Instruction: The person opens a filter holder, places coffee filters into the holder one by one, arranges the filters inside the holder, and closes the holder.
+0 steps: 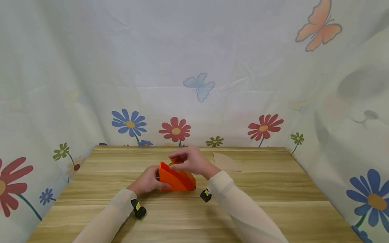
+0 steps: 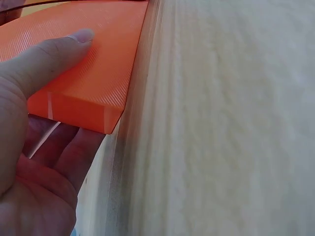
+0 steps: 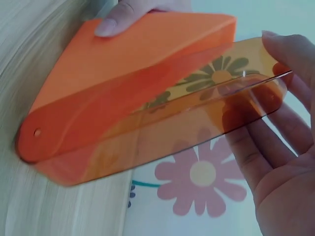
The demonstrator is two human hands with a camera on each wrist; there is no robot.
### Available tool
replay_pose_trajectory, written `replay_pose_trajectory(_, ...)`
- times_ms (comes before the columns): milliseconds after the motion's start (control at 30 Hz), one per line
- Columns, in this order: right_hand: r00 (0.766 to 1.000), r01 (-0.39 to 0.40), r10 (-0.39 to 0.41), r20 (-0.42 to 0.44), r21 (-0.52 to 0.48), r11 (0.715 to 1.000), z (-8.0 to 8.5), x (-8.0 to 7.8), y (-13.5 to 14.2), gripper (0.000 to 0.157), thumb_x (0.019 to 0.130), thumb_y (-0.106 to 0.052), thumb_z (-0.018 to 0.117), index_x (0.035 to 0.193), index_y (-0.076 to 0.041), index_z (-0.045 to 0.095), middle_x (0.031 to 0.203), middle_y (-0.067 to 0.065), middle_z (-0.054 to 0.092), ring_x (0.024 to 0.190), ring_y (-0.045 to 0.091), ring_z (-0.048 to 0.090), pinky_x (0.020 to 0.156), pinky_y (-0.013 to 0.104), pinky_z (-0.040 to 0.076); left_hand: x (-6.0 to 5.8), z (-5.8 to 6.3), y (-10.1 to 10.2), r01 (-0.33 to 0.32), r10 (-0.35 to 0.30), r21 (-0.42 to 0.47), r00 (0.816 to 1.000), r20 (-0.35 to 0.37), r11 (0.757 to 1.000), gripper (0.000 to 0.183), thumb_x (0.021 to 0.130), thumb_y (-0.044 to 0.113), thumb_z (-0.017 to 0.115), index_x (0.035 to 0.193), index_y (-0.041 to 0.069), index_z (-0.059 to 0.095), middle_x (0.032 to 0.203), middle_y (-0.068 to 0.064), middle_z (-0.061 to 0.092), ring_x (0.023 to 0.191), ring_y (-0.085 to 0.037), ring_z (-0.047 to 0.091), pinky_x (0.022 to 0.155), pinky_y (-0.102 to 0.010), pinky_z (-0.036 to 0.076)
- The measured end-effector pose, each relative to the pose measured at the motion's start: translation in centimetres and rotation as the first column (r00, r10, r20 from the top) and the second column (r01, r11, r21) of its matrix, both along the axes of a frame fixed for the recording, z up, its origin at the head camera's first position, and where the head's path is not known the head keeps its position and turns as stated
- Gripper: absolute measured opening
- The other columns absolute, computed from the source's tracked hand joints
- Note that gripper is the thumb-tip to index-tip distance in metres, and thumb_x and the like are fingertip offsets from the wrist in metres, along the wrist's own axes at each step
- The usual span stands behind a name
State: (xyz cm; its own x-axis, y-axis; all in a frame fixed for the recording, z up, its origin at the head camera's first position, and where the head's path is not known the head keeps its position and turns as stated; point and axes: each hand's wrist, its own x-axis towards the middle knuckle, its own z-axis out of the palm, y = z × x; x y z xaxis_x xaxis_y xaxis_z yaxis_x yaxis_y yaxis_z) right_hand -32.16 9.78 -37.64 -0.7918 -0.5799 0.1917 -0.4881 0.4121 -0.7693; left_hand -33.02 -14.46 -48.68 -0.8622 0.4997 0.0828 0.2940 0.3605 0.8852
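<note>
An orange wedge-shaped box (image 1: 173, 180) stands on the wooden table with its see-through amber lid (image 3: 162, 142) swung partly up. In the right wrist view the lid meets the box at a rounded corner with a small hole. My left hand (image 1: 148, 180) grips the box's left end, thumb along the near side and fingers behind its end wall. Over the top, my right hand (image 1: 194, 162) holds the raised end of the lid between thumb and fingers. The inside of the box is mostly hidden.
A flat tan fan-shaped sheet (image 1: 226, 162) lies on the table behind my right forearm. White curtain (image 1: 146, 84) with printed flowers and butterflies hangs behind and at both sides of the table. A small black camera (image 1: 139, 210) is at my left wrist.
</note>
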Motion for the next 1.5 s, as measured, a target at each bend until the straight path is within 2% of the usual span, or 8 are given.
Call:
replay_pose_trajectory(233,1.0,0.008,-0.007,0.01,-0.117,0.993,-0.4,-0.2,2.7,0.035,0.087,-0.024,0.084,0.121,-0.021,0.076,0.11,0.001,0.076,0.097,0.018,0.07,0.092,0.036,0.06,0.0,-0.1,0.1,-0.025,0.025,-0.004,0.999,0.028,1.0,0.055,0.076,0.038,0.091,0.122,0.021,0.067,0.113,0.003,0.076,0.098,-0.021,0.071,0.091,-0.035,0.059)
replay_pose_trajectory(467,0.994,0.088,-0.075,0.079,-0.175,0.981,-0.8,0.4,6.0,0.036,0.087,-0.032,0.084,0.121,-0.025,0.074,0.116,-0.001,0.075,0.102,0.019,0.071,0.089,0.033,0.061,0.1,-0.1,0.2,-0.045,0.046,-0.018,0.998,0.037,0.999,0.058,0.075,0.038,0.092,0.122,0.019,0.066,0.114,0.003,0.075,0.099,-0.02,0.07,0.091,-0.035,0.059)
replay_pose_trajectory(700,0.992,0.101,-0.076,0.101,-0.277,0.956,-1.7,0.8,8.9,0.036,0.087,-0.023,0.084,0.121,-0.015,0.073,0.118,0.008,0.074,0.103,0.025,0.072,0.088,0.035,0.062,0.0,-0.3,0.2,-0.052,0.053,-0.026,0.998,0.041,0.998,0.059,0.074,0.038,0.092,0.123,0.019,0.065,0.115,0.003,0.074,0.099,-0.022,0.069,0.091,-0.037,0.06)
replay_pose_trajectory(1167,0.989,0.138,-0.114,0.094,-0.329,0.934,-3.7,1.2,12.6,0.035,0.086,-0.021,0.084,0.118,-0.011,0.072,0.12,0.013,0.074,0.103,0.023,0.073,0.088,0.029,0.061,0.2,0.0,0.2,-0.055,0.056,-0.028,0.997,0.057,0.998,0.061,0.073,0.038,0.093,0.124,0.019,0.065,0.116,0.003,0.074,0.1,-0.022,0.069,0.092,-0.038,0.059)
replay_pose_trajectory(1500,0.981,0.163,-0.112,0.158,-0.362,0.918,-4.9,1.2,14.2,0.038,0.087,-0.016,0.083,0.12,-0.006,0.069,0.123,0.019,0.072,0.105,0.021,0.073,0.087,0.031,0.062,0.2,0.0,0.2,-0.051,0.052,-0.027,0.998,0.047,0.998,0.061,0.073,0.038,0.093,0.124,0.019,0.065,0.116,0.003,0.074,0.1,-0.022,0.068,0.092,-0.038,0.059)
